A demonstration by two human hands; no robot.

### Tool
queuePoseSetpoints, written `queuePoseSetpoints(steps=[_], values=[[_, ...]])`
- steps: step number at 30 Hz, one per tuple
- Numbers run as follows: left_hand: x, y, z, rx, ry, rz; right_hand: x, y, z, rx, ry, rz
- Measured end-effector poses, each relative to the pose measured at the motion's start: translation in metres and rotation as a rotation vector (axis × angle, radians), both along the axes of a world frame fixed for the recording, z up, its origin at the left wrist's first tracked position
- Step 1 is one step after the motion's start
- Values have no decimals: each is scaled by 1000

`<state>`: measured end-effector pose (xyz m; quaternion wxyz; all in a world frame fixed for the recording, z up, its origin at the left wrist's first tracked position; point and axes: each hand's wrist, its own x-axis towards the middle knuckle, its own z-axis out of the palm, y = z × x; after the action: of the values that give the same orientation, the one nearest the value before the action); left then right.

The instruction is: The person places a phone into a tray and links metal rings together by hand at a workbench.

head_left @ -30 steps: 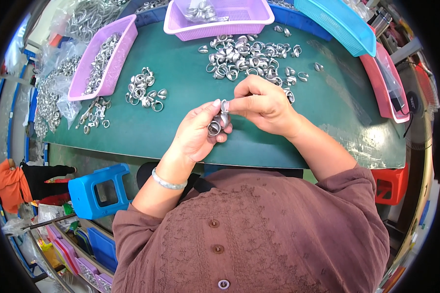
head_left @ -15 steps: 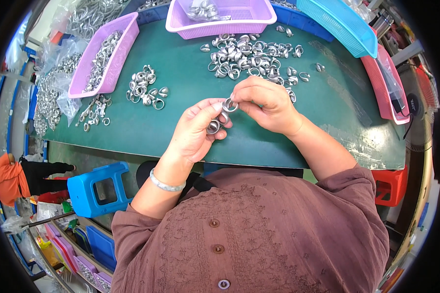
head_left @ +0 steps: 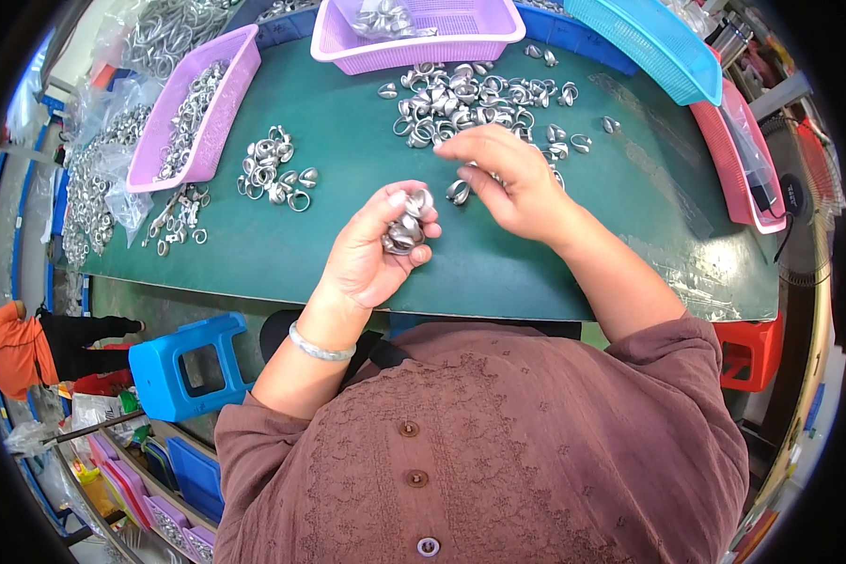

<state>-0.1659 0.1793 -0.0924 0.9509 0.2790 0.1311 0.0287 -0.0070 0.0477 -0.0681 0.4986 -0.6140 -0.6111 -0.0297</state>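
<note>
in the head view, the person's left hand point(head_left: 362, 246) is above the near edge of the green-topped work table point(head_left: 348, 122), fingers curled and thumb pressing inward, closed on a small stack of shiny silver-grey metal rings point(head_left: 404, 233). the right hand point(head_left: 522, 193) is over the table's middle, forefinger and thumb parted. a single silver-grey domed ring point(head_left: 458, 193) shows just by the thumb tip; whether the fingers grip it or it is free of them cannot be told.

beyond the right hand, toward the far edge, spreads a broad heap of silver-grey domed rings point(head_left: 465, 94), in front of a lilac plastic mesh basket point(head_left: 376, 62). nearer the left edge lies a smaller cluster of silver-grey rings point(head_left: 271, 169), beside a long lilac plastic basket point(head_left: 209, 160).

handling these well likely calls for a firm but light left grip, since smooth curved metal could slide and spill. the right hand would do best to take one ring at a time by its band, fingertips well clear of its neighbours, and to keep the cluster and the heap apart.
</note>
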Motion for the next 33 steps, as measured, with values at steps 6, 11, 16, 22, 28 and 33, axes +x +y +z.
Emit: queuePoseSetpoints(steps=[6, 11, 16, 22, 28, 33], values=[[-3, 13, -1, -105, -72, 44, 9, -6, -8, -263, -308, -148], [-4, 14, 5, -71, -116, 43, 10, -4, -9, -279, -362, -145], [-1, 9, 3, -59, -52, 30, 12, -5, -2, -176, 283, 52], [7, -10, 5, 73, 183, 141, 6, -3, -2, -167, 795, 193], [12, -12, 14, 456, 222, 203, 8, -2, -11, -231, 714, 93], [11, -3, 11, 428, 191, 53, 4, -1, -5, -238, 423, 91]])
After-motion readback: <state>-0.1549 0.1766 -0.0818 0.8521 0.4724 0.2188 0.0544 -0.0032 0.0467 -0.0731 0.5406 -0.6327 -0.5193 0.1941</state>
